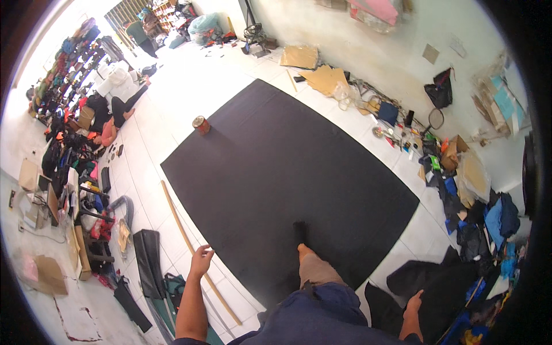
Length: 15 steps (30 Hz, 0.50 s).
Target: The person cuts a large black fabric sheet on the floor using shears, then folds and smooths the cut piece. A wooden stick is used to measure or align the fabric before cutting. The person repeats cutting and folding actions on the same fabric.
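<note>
A large black sheet of material (276,167) lies flat on the tiled floor, and my foot in a dark sock stands on it. My left hand (201,260) hangs over the sheet's left edge near a long wooden stick (198,250), its fingers apart with nothing in them. Low on the right, my right hand (413,303) is held above the floor beside loose black fabric pieces (428,279). Its fingers are loosely extended, and I see nothing held. A reddish tin can (201,125) stands on the sheet's far left edge.
Along the right wall lie cardboard (325,80), tools and piled fabric scraps (474,238). Heaped materials (63,109) line the left wall, where a person (109,129) is low on the floor. Another person (138,35) is at the back. A black roll (148,259) lies left of the stick.
</note>
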Available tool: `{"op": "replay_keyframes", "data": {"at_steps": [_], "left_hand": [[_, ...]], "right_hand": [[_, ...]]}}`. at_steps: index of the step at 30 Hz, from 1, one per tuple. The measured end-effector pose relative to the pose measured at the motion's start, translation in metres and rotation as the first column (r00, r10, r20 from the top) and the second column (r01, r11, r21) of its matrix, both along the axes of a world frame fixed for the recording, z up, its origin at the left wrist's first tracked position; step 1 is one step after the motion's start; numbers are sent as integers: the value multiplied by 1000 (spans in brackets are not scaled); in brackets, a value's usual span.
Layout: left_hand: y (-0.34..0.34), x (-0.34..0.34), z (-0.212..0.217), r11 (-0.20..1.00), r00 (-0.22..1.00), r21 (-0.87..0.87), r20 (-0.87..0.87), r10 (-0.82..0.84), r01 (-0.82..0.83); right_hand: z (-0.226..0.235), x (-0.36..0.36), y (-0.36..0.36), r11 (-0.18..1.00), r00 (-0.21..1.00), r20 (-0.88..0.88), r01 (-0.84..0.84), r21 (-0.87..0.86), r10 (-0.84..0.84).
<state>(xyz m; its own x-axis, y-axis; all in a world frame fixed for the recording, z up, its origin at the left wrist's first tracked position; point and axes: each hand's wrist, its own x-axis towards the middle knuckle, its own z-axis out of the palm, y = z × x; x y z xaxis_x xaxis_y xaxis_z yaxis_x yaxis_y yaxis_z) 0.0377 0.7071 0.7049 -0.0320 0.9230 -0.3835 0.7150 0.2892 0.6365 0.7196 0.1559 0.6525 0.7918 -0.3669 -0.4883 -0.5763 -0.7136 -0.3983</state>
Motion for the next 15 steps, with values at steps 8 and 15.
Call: {"op": "replay_keyframes", "data": {"at_steps": [8, 15], "left_hand": [[-56, -162, -83, 893, 938, -300, -201, 284, -334], [-14, -161, -48, 587, 578, -597, -238, -780, 547]], "right_hand": [[12, -40, 152, 904, 974, -185, -197, -380, 135], [17, -91, 347, 831, 945, -148, -328, -450, 292]]}}
